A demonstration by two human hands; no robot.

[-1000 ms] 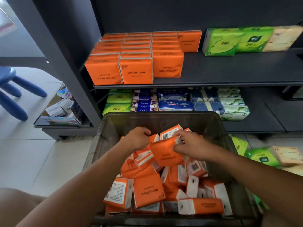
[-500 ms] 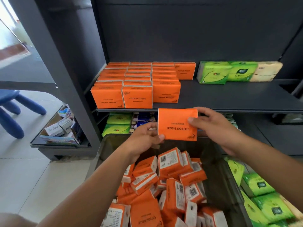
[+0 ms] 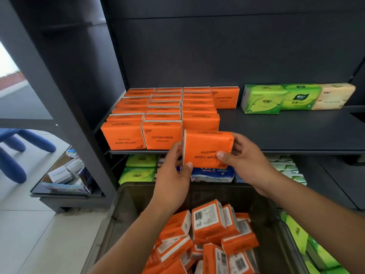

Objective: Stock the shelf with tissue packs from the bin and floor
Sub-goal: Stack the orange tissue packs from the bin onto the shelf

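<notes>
The fingers of the right hand pinch the right end of an orange tissue pack, thumb on its front face. The left hand grips the pack's left end the same way, so both hands hold it. The pack stands on edge, its print upside down, and hangs in front of the shelf lip. It is not yet resting on the board, as far as I can judge.

Just behind the fingers stand the stocked orange rows, three columns deep. The column straight behind the pack ends a little short of the lip. Further right of the hands the shelf carries green packs. Below the wrists sits the bin, with loose orange packs heaped in it.

The likely slip is letting go too early: the base could miss the board and the pack would fall into the bin. A hard push could also shove the column behind out of line. The pack looks soft, so tight pinching may crease it.
</notes>
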